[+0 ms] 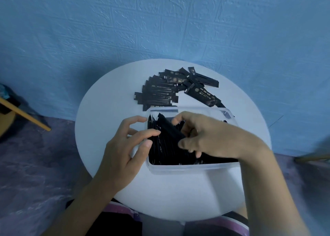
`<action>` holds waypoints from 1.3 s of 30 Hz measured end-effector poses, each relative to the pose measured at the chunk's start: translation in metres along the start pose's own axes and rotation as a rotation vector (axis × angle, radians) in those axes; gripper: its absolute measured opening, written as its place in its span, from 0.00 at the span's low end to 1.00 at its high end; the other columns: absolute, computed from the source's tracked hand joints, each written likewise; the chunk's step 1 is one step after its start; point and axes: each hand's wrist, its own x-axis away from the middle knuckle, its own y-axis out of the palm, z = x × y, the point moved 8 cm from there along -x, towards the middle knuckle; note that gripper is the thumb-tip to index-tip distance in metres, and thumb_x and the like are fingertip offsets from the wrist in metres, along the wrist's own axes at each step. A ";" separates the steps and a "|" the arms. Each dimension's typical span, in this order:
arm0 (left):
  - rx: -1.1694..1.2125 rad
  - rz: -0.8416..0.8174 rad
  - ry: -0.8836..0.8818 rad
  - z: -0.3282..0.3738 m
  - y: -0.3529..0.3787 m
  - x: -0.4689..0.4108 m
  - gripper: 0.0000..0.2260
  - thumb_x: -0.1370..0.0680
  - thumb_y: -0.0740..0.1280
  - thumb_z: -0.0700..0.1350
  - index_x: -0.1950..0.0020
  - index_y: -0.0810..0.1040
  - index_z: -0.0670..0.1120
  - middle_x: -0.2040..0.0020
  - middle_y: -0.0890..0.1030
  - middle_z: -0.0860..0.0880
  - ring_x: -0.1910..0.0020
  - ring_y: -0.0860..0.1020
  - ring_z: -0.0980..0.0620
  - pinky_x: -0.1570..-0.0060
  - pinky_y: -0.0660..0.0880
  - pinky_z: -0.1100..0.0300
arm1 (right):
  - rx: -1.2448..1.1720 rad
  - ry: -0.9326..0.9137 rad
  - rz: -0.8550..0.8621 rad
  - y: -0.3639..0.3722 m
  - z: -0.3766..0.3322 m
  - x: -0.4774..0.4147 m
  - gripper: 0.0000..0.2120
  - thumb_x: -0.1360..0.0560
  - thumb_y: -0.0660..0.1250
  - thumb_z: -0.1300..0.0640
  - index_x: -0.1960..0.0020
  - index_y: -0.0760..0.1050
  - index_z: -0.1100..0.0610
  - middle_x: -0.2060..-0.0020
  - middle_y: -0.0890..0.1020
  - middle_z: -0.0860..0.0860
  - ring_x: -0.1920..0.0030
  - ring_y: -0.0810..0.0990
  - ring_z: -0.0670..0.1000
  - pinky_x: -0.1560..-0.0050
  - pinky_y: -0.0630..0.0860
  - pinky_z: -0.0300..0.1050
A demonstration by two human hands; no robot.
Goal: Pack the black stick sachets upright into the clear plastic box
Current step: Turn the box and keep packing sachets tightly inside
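Black stick sachets (164,150) stand packed on edge inside the clear plastic box (189,167), which sits on the round white surface (100,114) close to the person. The right hand (212,137) reaches in over the box from the right, wrist raised and fingers bent downward. Its grip is clamped on a single sachet (169,127), which slants from near the box's far left corner down toward the palm (blur smears its lower end). The left hand (125,152) lies at the box's left wall, fingers spread and lightly bent. Its forefinger and thumb reach over the rim to touch the packed row, and its grip is apart, closed round nothing. A loose pile (159,94) of more sachets lies flat on the surface just beyond the box. The right forearm hides the box's near right corner, the right hand covers the middle of the row, and the print on the packed sachets cannot be read.
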 end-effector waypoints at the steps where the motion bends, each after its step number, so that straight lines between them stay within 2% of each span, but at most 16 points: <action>1: -0.004 0.001 0.003 0.000 0.000 0.000 0.16 0.17 0.57 0.53 0.40 0.83 0.53 0.34 0.73 0.52 0.51 0.77 0.61 0.54 0.71 0.74 | -0.028 0.010 -0.006 0.007 0.000 0.001 0.19 0.23 0.71 0.57 0.36 0.70 0.46 0.57 0.80 0.54 0.68 0.80 0.47 0.57 0.79 0.51; 5: -0.004 0.002 0.017 0.001 0.001 0.000 0.18 0.16 0.56 0.57 0.39 0.82 0.53 0.33 0.73 0.52 0.51 0.77 0.61 0.55 0.72 0.73 | -0.122 -0.008 -0.004 0.019 -0.007 -0.003 0.18 0.23 0.72 0.50 0.35 0.72 0.46 0.60 0.82 0.53 0.65 0.82 0.52 0.58 0.80 0.51; 9: -0.009 0.002 0.017 -0.001 0.001 0.001 0.21 0.16 0.54 0.59 0.38 0.82 0.52 0.33 0.73 0.52 0.50 0.77 0.61 0.54 0.72 0.71 | -0.139 0.003 0.072 0.015 -0.006 -0.006 0.22 0.19 0.66 0.49 0.27 0.70 0.53 0.64 0.81 0.48 0.71 0.78 0.42 0.67 0.75 0.36; 14: 0.000 0.003 0.018 -0.002 0.001 0.001 0.20 0.16 0.54 0.60 0.37 0.81 0.54 0.33 0.73 0.51 0.50 0.77 0.60 0.53 0.72 0.72 | -0.210 0.000 0.124 0.013 -0.006 -0.016 0.19 0.18 0.66 0.54 0.29 0.70 0.56 0.66 0.81 0.49 0.68 0.80 0.46 0.67 0.76 0.38; 18: 0.007 0.005 0.021 -0.002 0.001 0.000 0.19 0.16 0.55 0.59 0.36 0.81 0.54 0.33 0.73 0.52 0.51 0.77 0.60 0.53 0.72 0.72 | -0.302 0.008 0.078 0.019 -0.006 -0.021 0.25 0.20 0.69 0.58 0.26 0.66 0.58 0.65 0.79 0.53 0.68 0.79 0.48 0.68 0.77 0.39; 25: 0.000 0.005 0.030 -0.002 0.000 0.000 0.17 0.16 0.56 0.57 0.33 0.79 0.56 0.33 0.73 0.52 0.53 0.77 0.59 0.52 0.71 0.72 | -0.333 0.009 -0.102 0.025 -0.011 -0.024 0.36 0.22 0.71 0.61 0.20 0.57 0.52 0.65 0.82 0.52 0.67 0.81 0.49 0.67 0.79 0.40; 29: 0.000 -0.007 0.034 -0.002 0.001 0.000 0.15 0.16 0.57 0.54 0.34 0.78 0.57 0.32 0.72 0.51 0.52 0.77 0.60 0.52 0.71 0.71 | -0.313 0.013 -0.123 0.022 -0.012 -0.029 0.35 0.22 0.71 0.62 0.21 0.59 0.51 0.65 0.81 0.53 0.69 0.80 0.49 0.69 0.78 0.40; 36: -0.013 -0.047 0.015 -0.005 0.005 0.001 0.16 0.16 0.55 0.55 0.35 0.79 0.59 0.30 0.69 0.53 0.46 0.76 0.58 0.51 0.72 0.68 | -0.278 -0.010 -0.050 0.018 -0.011 -0.035 0.35 0.24 0.73 0.63 0.22 0.62 0.53 0.55 0.80 0.53 0.67 0.80 0.46 0.66 0.79 0.39; 39: -0.019 -0.051 0.028 -0.003 0.005 0.001 0.17 0.16 0.54 0.55 0.33 0.78 0.59 0.30 0.69 0.52 0.47 0.75 0.58 0.51 0.71 0.69 | -0.306 -0.009 -0.026 0.015 -0.006 -0.033 0.34 0.24 0.73 0.62 0.23 0.63 0.53 0.55 0.81 0.53 0.67 0.80 0.46 0.66 0.78 0.39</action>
